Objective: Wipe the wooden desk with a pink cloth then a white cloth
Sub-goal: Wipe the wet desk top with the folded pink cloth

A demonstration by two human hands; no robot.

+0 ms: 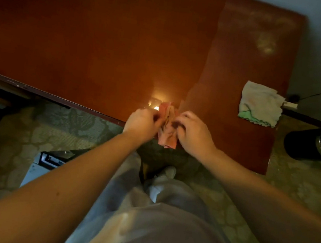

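Observation:
A bunched pink cloth [167,126] hangs between both hands, just above the near edge of the reddish-brown wooden desk [96,42]. My left hand [141,122] grips its left side with curled fingers. My right hand [193,131] pinches its right side. A white cloth [260,103] with a green corner lies flat on the desk near the right edge, well apart from both hands.
A bright light reflection [157,101] glares on the desk just beyond the hands. A dark round bin [314,143] stands on the patterned floor at right. A cable and plug [289,104] lie past the desk's right edge. A grey box [47,163] sits on the floor at left.

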